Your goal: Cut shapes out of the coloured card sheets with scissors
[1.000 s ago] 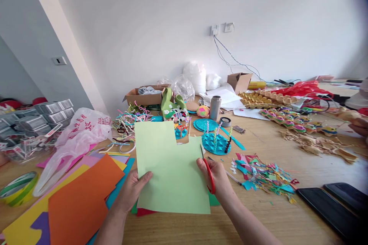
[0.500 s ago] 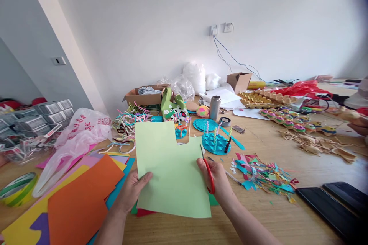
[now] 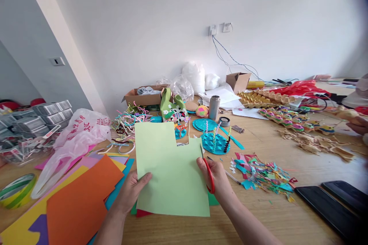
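A light green paper sheet (image 3: 169, 172) with a notch cut out of its top edge is held up over the table. My left hand (image 3: 135, 189) grips its left side, thumb on the front and fingers behind. At the right edge, my right hand (image 3: 214, 174) holds scissors (image 3: 211, 178) with red handles; its thumb lies near the sheet's edge. The dark blade points up beside the paper's upper right corner. Whether the blades are parted cannot be made out.
Orange paper (image 3: 83, 199) and other coloured sheets lie left, beside a plastic bag (image 3: 77, 134) and tape roll (image 3: 17, 191). Paper scraps (image 3: 261, 174) and black phones (image 3: 324, 206) are at right. Behind stand a metal bottle (image 3: 214, 108) and blue craft base (image 3: 215, 143). Another person's hand (image 3: 358, 127) shows far right.
The view has shifted very slightly, moving the background a little to the left. Both hands keep their hold on the paper and scissors.
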Demonstrator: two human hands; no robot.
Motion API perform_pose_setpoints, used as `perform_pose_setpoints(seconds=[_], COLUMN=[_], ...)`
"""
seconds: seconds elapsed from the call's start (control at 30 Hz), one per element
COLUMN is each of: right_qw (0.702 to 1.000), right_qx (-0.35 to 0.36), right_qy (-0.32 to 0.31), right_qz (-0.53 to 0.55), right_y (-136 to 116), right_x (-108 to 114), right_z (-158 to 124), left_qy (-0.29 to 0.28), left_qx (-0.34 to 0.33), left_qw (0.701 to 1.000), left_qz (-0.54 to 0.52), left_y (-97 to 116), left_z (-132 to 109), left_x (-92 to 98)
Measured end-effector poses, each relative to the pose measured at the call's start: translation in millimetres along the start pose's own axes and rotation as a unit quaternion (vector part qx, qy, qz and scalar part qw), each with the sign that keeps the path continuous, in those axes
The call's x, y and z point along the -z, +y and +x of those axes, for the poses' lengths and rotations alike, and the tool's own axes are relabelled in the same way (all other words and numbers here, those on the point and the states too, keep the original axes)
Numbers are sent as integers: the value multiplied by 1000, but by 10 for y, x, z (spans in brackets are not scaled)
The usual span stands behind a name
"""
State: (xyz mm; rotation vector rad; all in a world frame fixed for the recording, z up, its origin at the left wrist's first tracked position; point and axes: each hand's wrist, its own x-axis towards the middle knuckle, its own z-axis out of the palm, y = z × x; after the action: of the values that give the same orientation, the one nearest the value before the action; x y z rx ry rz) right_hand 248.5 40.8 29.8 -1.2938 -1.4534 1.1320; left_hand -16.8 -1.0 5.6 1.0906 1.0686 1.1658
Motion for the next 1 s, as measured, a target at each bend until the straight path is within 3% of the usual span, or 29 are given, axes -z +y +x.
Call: perform_pose_setpoints(seconds=[0.53,1.0], right_qw=[998,999], right_qx=[-54,-33], right_qy=[13,21], right_qz=[24,13], right_y=[-37,-9], right_x=[-29,-11], right_z=[3,21], left_qy=[-7,-15], left_qx=[7,9], left_qw=[1000,1000], left_qz=[-14,-18], left_y=[16,18], left_z=[1,-18], left_x=[-23,-13])
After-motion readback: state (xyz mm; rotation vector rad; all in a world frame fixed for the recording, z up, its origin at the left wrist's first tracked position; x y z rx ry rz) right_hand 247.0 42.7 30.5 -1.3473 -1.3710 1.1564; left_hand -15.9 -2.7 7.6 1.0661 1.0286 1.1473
